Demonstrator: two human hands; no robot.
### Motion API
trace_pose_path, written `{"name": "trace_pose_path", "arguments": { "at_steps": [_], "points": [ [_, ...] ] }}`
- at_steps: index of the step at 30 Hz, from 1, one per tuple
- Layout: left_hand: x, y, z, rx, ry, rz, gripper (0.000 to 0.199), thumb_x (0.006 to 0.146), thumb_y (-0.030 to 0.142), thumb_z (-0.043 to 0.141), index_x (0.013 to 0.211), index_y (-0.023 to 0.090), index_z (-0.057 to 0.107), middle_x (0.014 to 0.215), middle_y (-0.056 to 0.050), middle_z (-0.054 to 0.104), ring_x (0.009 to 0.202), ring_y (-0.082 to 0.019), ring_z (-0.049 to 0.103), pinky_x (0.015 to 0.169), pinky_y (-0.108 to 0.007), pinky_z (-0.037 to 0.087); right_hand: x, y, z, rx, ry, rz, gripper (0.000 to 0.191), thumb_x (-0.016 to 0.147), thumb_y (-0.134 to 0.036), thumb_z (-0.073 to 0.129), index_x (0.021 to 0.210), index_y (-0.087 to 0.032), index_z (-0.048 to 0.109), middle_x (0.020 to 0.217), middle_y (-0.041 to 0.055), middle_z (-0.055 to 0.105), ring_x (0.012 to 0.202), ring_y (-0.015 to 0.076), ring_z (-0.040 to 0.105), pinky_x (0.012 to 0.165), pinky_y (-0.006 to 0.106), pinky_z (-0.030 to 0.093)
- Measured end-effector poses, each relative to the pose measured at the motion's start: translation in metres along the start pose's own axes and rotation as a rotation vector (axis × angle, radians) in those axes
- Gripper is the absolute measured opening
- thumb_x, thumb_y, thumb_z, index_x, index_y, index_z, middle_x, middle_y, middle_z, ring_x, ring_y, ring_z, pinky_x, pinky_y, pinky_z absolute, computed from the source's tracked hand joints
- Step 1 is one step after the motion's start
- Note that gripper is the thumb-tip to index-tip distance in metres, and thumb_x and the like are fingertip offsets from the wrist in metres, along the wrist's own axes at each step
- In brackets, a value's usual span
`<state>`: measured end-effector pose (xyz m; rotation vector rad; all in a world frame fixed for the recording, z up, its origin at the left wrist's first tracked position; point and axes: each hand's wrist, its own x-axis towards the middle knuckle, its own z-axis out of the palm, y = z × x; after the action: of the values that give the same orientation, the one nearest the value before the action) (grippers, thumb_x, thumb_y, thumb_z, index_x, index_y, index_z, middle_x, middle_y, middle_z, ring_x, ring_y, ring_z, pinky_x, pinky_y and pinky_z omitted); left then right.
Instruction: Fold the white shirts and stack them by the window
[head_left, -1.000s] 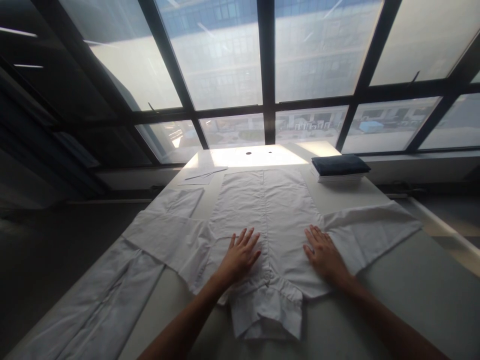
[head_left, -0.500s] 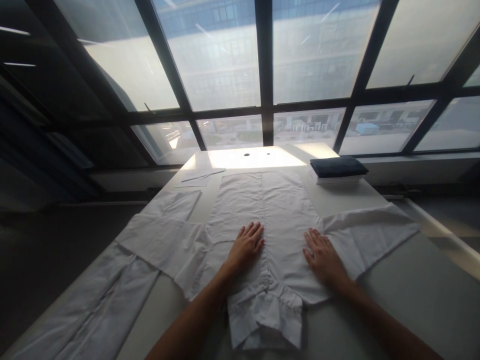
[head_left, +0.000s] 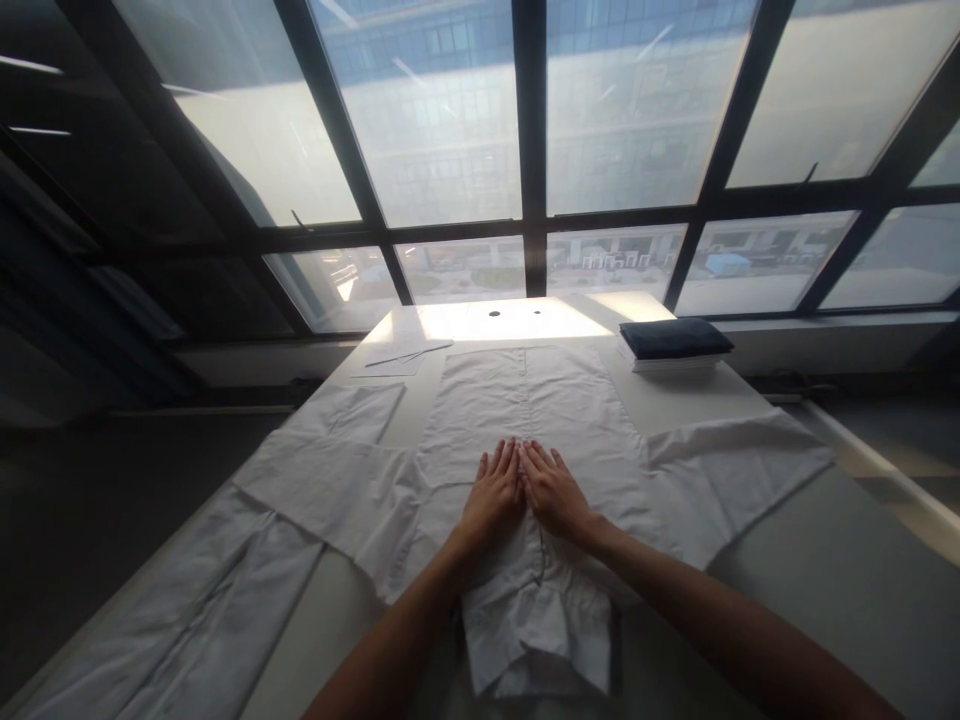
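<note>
A white shirt (head_left: 480, 400) lies spread flat on the table, its sleeves out to both sides and its rumpled collar end (head_left: 540, 630) towards me. Down its middle runs a seam or front edge. My left hand (head_left: 491, 497) lies flat on the cloth just left of that line, fingers stretched forward. Beside it my right hand (head_left: 551, 490) rests flat too, its fingertips meeting those of the left at the centre line. Neither hand grips the fabric. The cloth under the palms is hidden.
More white cloth (head_left: 187, 600) lies along the left side of the white table (head_left: 780, 580). A dark blue folded cloth (head_left: 675, 338) tops a white stack at the back right. Papers (head_left: 397, 362) lie at the back left. Large windows (head_left: 450, 130) stand behind the table.
My right hand has slid left across the shirt from its right side to the centre line, beside my left hand. The left hand has stayed nearly in place.
</note>
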<state>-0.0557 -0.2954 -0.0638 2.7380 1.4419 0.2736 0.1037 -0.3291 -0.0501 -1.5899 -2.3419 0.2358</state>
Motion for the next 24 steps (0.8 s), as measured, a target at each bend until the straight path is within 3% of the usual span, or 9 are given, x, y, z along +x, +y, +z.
{"name": "trace_pose_path", "arguments": {
  "at_steps": [3, 6, 9, 14, 17, 21, 24],
  "points": [
    [0.000, 0.001, -0.002, 0.012, -0.018, 0.017, 0.060, 0.103, 0.022, 0.032, 0.163, 0.017, 0.024, 0.165, -0.013, 0.029, 0.156, -0.028, 0.016, 0.123, -0.056, 0.021, 0.020, 0.009, 0.006, 0.011, -0.023, -0.013, 0.059, 0.104, -0.030, 0.028, 0.160, -0.009, 0.030, 0.166, 0.0120, 0.027, 0.155, 0.0231, 0.019, 0.125, 0.045, 0.015],
    [0.001, 0.002, -0.004, -0.003, -0.025, 0.001, 0.058, 0.104, 0.025, 0.032, 0.161, 0.016, 0.030, 0.164, -0.012, 0.031, 0.154, -0.029, 0.022, 0.123, -0.056, 0.022, 0.026, 0.033, 0.008, -0.023, -0.052, -0.004, 0.063, 0.105, -0.041, 0.030, 0.159, -0.010, 0.031, 0.166, 0.0129, 0.025, 0.155, 0.0243, 0.019, 0.125, 0.047, 0.014],
    [0.001, 0.003, -0.005, -0.009, -0.030, -0.011, 0.057, 0.103, 0.025, 0.033, 0.158, 0.014, 0.035, 0.164, -0.012, 0.031, 0.154, -0.029, 0.023, 0.124, -0.056, 0.021, 0.030, 0.072, 0.001, -0.086, -0.058, 0.088, 0.067, 0.104, -0.046, 0.030, 0.160, -0.008, 0.029, 0.167, 0.0141, 0.022, 0.155, 0.0242, 0.017, 0.125, 0.047, 0.011],
    [0.000, 0.003, -0.003, -0.028, -0.030, -0.018, 0.058, 0.102, 0.025, 0.035, 0.159, 0.016, 0.033, 0.165, -0.011, 0.031, 0.154, -0.029, 0.022, 0.124, -0.055, 0.022, 0.041, 0.153, -0.019, -0.188, -0.026, 0.404, 0.067, 0.105, -0.044, 0.024, 0.160, -0.007, 0.028, 0.168, 0.0155, 0.020, 0.155, 0.0246, 0.016, 0.125, 0.044, 0.009],
    [0.000, 0.002, -0.001, -0.043, -0.025, -0.018, 0.058, 0.102, 0.026, 0.035, 0.159, 0.016, 0.034, 0.165, -0.010, 0.031, 0.154, -0.028, 0.023, 0.124, -0.054, 0.021, 0.045, 0.187, -0.026, -0.200, -0.001, 0.501, 0.069, 0.104, -0.045, 0.022, 0.160, -0.005, 0.025, 0.168, 0.0180, 0.019, 0.155, 0.0258, 0.016, 0.124, 0.046, 0.011],
    [0.000, 0.003, -0.001, -0.054, -0.024, -0.033, 0.058, 0.101, 0.027, 0.035, 0.158, 0.016, 0.035, 0.165, -0.009, 0.030, 0.154, -0.028, 0.023, 0.125, -0.054, 0.020, 0.049, 0.197, -0.030, -0.220, 0.001, 0.529, 0.070, 0.104, -0.045, 0.019, 0.160, -0.002, 0.025, 0.167, 0.0213, 0.021, 0.155, 0.0276, 0.018, 0.123, 0.050, 0.009],
    [0.000, 0.004, -0.001, -0.058, -0.024, -0.034, 0.058, 0.102, 0.027, 0.035, 0.158, 0.014, 0.036, 0.166, -0.009, 0.029, 0.154, -0.028, 0.023, 0.125, -0.054, 0.020, 0.053, 0.178, -0.030, -0.255, 0.029, 0.533, 0.067, 0.105, -0.040, 0.020, 0.158, 0.000, 0.027, 0.165, 0.0238, 0.022, 0.155, 0.0299, 0.016, 0.122, 0.056, 0.006]
  ]
}}
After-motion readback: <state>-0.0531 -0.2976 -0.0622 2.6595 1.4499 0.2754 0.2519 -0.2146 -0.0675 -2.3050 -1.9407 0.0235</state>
